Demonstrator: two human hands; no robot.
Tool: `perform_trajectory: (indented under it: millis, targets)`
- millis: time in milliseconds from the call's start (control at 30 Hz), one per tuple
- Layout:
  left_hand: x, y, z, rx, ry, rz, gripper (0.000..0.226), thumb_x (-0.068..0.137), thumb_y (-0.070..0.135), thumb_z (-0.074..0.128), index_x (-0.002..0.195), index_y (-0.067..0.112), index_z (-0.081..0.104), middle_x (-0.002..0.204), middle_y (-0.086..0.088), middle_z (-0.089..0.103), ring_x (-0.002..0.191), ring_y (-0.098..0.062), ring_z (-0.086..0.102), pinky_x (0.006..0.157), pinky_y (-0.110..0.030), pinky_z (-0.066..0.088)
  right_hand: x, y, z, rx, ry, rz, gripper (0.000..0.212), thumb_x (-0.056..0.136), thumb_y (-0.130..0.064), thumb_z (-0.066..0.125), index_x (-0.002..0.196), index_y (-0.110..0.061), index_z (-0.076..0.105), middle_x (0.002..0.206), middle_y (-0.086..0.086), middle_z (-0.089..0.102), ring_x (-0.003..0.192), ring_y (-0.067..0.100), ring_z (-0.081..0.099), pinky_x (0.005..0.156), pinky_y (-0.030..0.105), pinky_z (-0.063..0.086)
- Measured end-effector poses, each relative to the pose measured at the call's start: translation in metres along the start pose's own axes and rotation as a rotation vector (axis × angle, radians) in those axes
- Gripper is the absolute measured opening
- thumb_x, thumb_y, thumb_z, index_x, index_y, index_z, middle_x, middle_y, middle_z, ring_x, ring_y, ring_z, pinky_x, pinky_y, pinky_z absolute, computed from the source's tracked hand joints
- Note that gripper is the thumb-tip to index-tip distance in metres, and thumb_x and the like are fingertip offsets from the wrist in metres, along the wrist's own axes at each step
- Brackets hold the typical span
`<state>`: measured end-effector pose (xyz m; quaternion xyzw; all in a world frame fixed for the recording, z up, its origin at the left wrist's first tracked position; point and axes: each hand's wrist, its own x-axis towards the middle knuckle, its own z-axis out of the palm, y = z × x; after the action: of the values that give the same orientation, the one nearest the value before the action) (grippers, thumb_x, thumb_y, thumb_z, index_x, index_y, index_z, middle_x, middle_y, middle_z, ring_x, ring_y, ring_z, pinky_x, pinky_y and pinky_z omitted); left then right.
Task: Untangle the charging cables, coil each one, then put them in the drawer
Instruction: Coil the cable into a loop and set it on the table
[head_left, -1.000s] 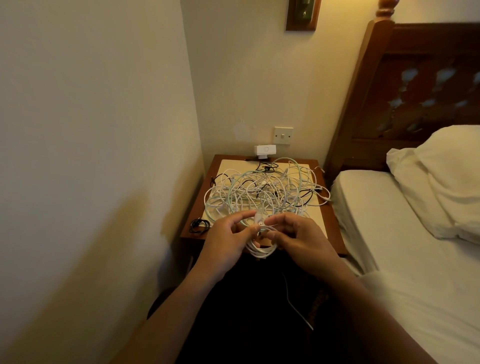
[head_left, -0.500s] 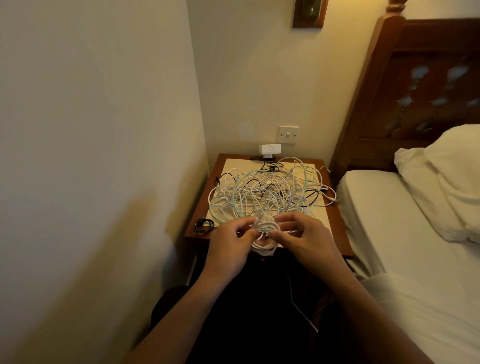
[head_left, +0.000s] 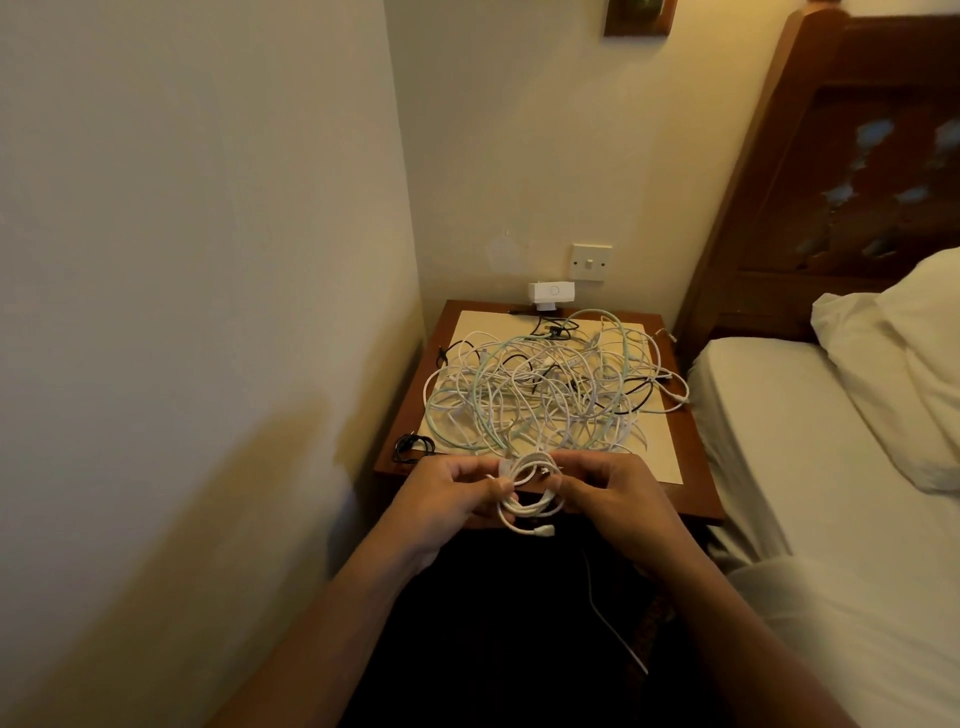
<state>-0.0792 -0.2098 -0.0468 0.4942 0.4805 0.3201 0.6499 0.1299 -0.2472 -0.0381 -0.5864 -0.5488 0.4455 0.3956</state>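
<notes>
The left hand and the right hand met over the near edge of the nightstand, both with fingers curled round a small coiled white cable. The left thumb and fingers pinched the coil's left side and the right fingers gripped its right side. One plug end hung loose just below the coil.

Beyond the hands, a large tangle of white, pale green and black cables lay heaped on a cream mat that covered most of the nightstand top. A small black coiled cable sat at the near left corner, beside the mat. A white adapter stood at the back edge, under a wall switch. A thin white lead trailed in the dark below the right forearm. To the right stood a bed with a pillow and a wooden headboard.
</notes>
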Motion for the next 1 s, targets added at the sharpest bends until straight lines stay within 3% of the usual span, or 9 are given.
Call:
perform_trajectory:
  millis: [133,233,333,533,800,900,1000]
  targets:
    - [0.017,0.000,-0.013,-0.098,0.242,0.079,0.023,0.090,-0.002,0.071,0.112,0.002,0.074,0.095,-0.017,0.078,0.073,-0.020,0.074,0.064,-0.028,0.062,0.012,-0.002,-0.001,-0.097,0.023,0.014,0.031,0.098,-0.027,0.069,0.128,-0.030,0.069,0.105,-0.008,0.076,0.099,0.010,0.071,0.097,0.042,0.057]
    - [0.047,-0.004,-0.050,-0.070,0.479,0.081,0.024,0.086,0.005,0.079,0.109,0.010,0.076,0.092,-0.013,0.079,0.083,-0.028,0.076,0.078,-0.042,0.065,0.020,0.005,-0.009,-0.142,0.032,0.043,0.029,0.097,-0.029,0.070,0.126,-0.032,0.069,0.109,-0.011,0.073,0.105,0.009,0.067,0.099,0.042,0.056]
    - [0.076,-0.016,-0.089,-0.084,0.595,0.017,0.027,0.079,0.012,0.085,0.105,0.009,0.078,0.091,-0.015,0.079,0.087,-0.037,0.076,0.082,-0.056,0.062,0.024,0.015,-0.011,-0.157,0.029,0.068,0.024,0.098,-0.024,0.070,0.120,-0.032,0.072,0.110,-0.011,0.073,0.104,0.007,0.067,0.098,0.041,0.057]
    - [0.111,-0.042,-0.120,0.017,0.690,-0.084,0.024,0.085,0.008,0.082,0.106,-0.002,0.075,0.090,-0.016,0.076,0.082,-0.029,0.076,0.073,-0.041,0.064,0.037,0.024,-0.009,-0.182,0.016,0.099,0.021,0.098,-0.022,0.068,0.115,-0.034,0.073,0.108,-0.013,0.073,0.101,0.007,0.068,0.091,0.034,0.058]
    - [0.118,-0.044,-0.122,0.426,0.768,-0.075,0.024,0.079,0.032,0.088,0.092,0.011,0.083,0.073,-0.006,0.076,0.070,-0.026,0.074,0.074,-0.043,0.063,0.056,0.022,-0.004,-0.198,0.022,0.077,0.018,0.099,-0.019,0.068,0.111,-0.031,0.074,0.100,-0.011,0.075,0.091,0.003,0.068,0.076,0.020,0.047]
    - [0.112,-0.039,-0.118,0.564,0.736,-0.064,0.026,0.084,0.035,0.083,0.093,0.011,0.082,0.076,-0.004,0.072,0.076,-0.023,0.069,0.060,-0.027,0.047,0.063,0.023,-0.004,-0.201,0.047,0.069,0.017,0.098,-0.019,0.069,0.109,-0.031,0.074,0.098,-0.012,0.076,0.086,-0.003,0.068,0.076,0.020,0.047]
    - [0.112,-0.040,-0.119,0.618,0.703,-0.077,0.026,0.085,0.037,0.082,0.090,0.011,0.082,0.075,-0.004,0.071,0.076,-0.022,0.067,0.060,-0.029,0.039,0.069,0.021,-0.007,-0.208,0.063,0.055,0.016,0.098,-0.019,0.069,0.109,-0.030,0.075,0.096,-0.011,0.076,0.083,-0.003,0.068,0.076,0.022,0.050]
